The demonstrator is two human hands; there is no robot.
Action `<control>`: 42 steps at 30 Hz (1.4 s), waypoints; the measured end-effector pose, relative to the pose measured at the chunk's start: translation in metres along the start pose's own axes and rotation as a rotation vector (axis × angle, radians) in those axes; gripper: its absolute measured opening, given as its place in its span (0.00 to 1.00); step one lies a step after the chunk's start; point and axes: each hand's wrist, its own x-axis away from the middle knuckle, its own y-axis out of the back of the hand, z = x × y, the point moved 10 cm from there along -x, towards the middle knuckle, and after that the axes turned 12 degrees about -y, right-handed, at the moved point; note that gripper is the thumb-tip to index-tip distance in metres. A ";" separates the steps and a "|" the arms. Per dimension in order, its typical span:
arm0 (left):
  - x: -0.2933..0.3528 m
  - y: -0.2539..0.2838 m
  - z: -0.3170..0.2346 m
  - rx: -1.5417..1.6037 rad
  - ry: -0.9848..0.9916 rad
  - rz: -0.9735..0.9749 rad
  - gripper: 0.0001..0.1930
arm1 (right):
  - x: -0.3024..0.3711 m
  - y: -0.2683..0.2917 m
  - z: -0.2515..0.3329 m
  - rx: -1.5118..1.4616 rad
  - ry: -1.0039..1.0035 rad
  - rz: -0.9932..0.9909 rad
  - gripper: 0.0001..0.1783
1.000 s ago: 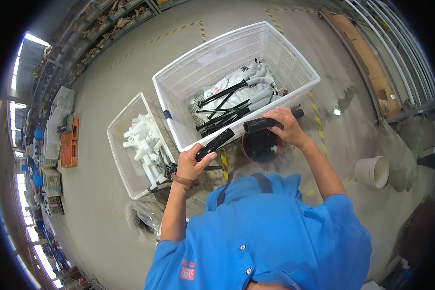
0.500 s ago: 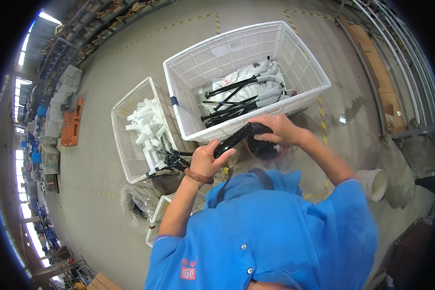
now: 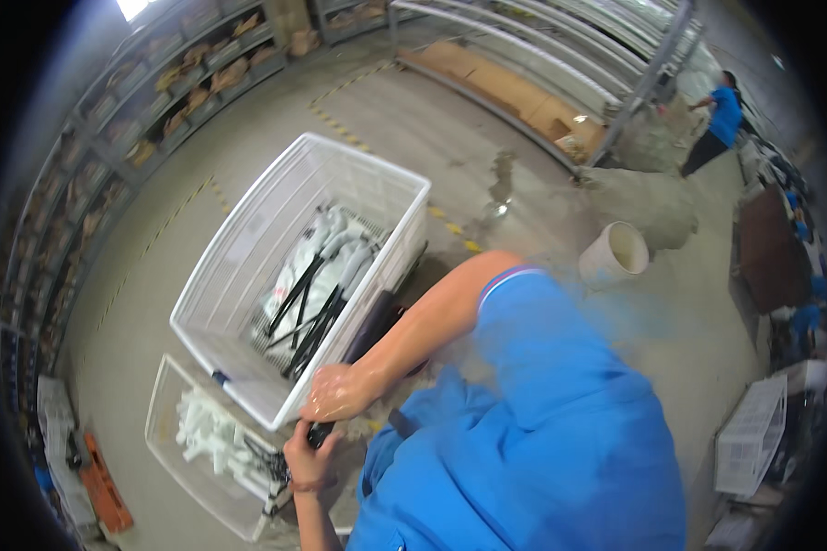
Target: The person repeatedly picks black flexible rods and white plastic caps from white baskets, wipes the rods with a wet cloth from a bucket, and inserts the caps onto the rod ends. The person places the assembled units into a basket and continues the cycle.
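Low in front of me, my left hand (image 3: 305, 456) is closed around the end of a glossy black tube (image 3: 319, 432). My right hand (image 3: 335, 393), looking wet, is wrapped round the same tube just above. A long dark shape (image 3: 369, 327) shows past my right hand, along the crate's side; whether it belongs to the tube I cannot tell. Beside my hands stands a large white plastic crate (image 3: 239, 230), with black rods (image 3: 296, 298) bearing grey sleeved ends and white plastic bags inside. A smaller crate (image 3: 170, 441) holds white tube pieces (image 3: 213, 432) and black parts (image 3: 268, 462).
A pale bucket (image 3: 606, 260) stands on the floor to the right. Farther off are a metal rack (image 3: 524, 83), and a person in blue (image 3: 721, 115). Shelves with bins (image 3: 184, 87) line the far left. An orange crate (image 3: 104, 487) lies at lower left, a white basket (image 3: 751, 436) at right.
My view has swung to the right. My hands, apart near the tube's two ends before, are now close together, the right one having come down toward the left.
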 end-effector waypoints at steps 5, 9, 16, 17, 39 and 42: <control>0.017 0.076 -0.011 0.156 -0.153 -0.163 0.23 | 0.010 0.071 0.001 -0.313 -0.013 -0.136 0.18; 0.028 0.062 -0.009 0.617 -0.068 0.095 0.22 | 0.037 0.154 -0.048 -0.731 0.056 -0.167 0.20; 0.037 0.043 -0.031 1.117 0.349 -0.052 0.22 | 0.066 0.175 -0.115 -0.471 -0.228 -0.375 0.28; 0.038 0.041 -0.038 1.142 0.339 -0.008 0.21 | 0.071 0.176 -0.106 -0.359 -0.166 -0.447 0.28; 0.076 -0.026 0.030 1.076 0.623 -0.043 0.09 | -0.062 -0.017 0.098 0.473 0.518 0.533 0.06; 0.091 -0.019 0.046 1.254 0.685 -0.151 0.09 | -0.084 -0.018 0.111 0.402 0.793 0.181 0.05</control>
